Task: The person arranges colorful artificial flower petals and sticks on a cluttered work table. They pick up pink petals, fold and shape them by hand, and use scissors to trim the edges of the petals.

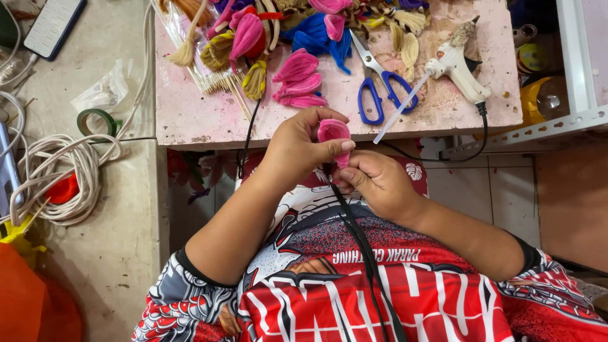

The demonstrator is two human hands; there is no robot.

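My left hand (297,147) and my right hand (378,183) meet just below the front edge of a pink work board (190,117). Both pinch one pink yarn petal piece (333,132): the left fingers wrap its top, the right fingers grip its lower end. Several finished pink petals (297,79) lie on the board right above my hands. Blue-handled scissors (378,85) and a white glue gun (453,66) with a clear glue stick lie to the right of them.
Mixed yarn petals in blue, yellow and pink with thin sticks (253,38) crowd the board's far side. A black cord (361,247) runs down over my lap. Left: coiled white cable (63,177), green tape roll (95,120), phone (54,25). A metal shelf (570,69) stands right.
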